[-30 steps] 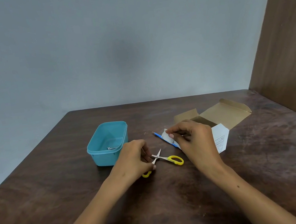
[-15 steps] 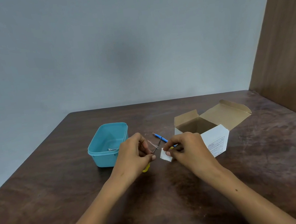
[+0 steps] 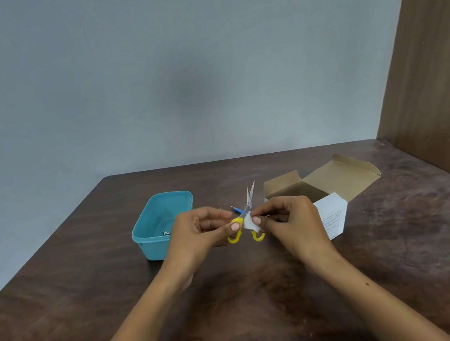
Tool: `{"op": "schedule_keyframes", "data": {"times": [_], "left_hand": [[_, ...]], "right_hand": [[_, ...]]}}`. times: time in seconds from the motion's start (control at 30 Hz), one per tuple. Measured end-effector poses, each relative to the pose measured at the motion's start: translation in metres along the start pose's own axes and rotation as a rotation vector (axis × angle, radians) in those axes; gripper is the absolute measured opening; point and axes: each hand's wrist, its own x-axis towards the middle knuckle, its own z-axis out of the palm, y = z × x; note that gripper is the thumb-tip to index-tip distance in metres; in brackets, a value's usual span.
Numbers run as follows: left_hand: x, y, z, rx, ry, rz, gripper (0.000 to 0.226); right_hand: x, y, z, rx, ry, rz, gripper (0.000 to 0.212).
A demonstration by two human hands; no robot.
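Observation:
Small scissors with yellow handles are held upright above the table, blades slightly apart and pointing away from me. My left hand pinches the left yellow handle loop. My right hand pinches a small white piece of paper against the scissors near the pivot. A blue pen lies on the table just behind the hands, mostly hidden.
A teal plastic tub stands left of the hands with a small metal item inside. An open cardboard box with a white printed side sits to the right. A brown panel rises at the table's right edge.
The left hand lifted the scissors from the table and turned them blades-up. The right hand brought the white paper from beside the box to the scissors.

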Motion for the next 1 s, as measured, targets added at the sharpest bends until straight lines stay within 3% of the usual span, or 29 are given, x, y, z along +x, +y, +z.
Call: {"op": "schedule_keyframes", "data": {"times": [0.17, 0.43, 0.67, 1.0], "left_hand": [[0.000, 0.000, 0.003, 0.008, 0.022, 0.036, 0.011], [-0.002, 0.005, 0.005, -0.101, 0.073, 0.017, 0.014], [-0.002, 0.008, 0.002, -0.161, 0.047, -0.062, 0.019], [-0.007, 0.008, 0.010, -0.099, 0.001, -0.020, 0.014]], "right_hand": [[-0.001, -0.004, 0.000, 0.221, 0.003, 0.036, 0.018], [0.001, -0.002, -0.003, -0.029, -0.154, -0.062, 0.013], [0.002, -0.006, -0.007, -0.025, 0.080, -0.205, 0.028], [-0.002, -0.002, 0.005, -0.177, 0.091, -0.436, 0.008]]}}
